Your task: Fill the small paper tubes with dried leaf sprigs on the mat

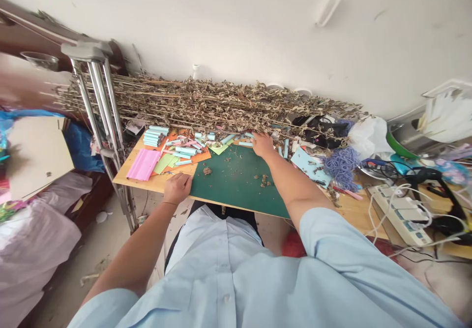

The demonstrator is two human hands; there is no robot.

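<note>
My left hand rests at the table's front edge, beside the left side of a dark green mat. Its fingers are curled in, and what lies under them is hidden. At the back of the mat my right hand reaches down with bent fingers among small rolls of light blue paper. One blue paper roll lies right against those fingers; their tips are hidden. Another blue roll is just left of the hand. Brown dried crumbs and a small clump are on the mat.
Dried plant stalks lie along the wall. Left are stacked blue rolls, pink paper and crutches. Right are a light blue sheet, purple yarn, a white bag and a power strip with cables.
</note>
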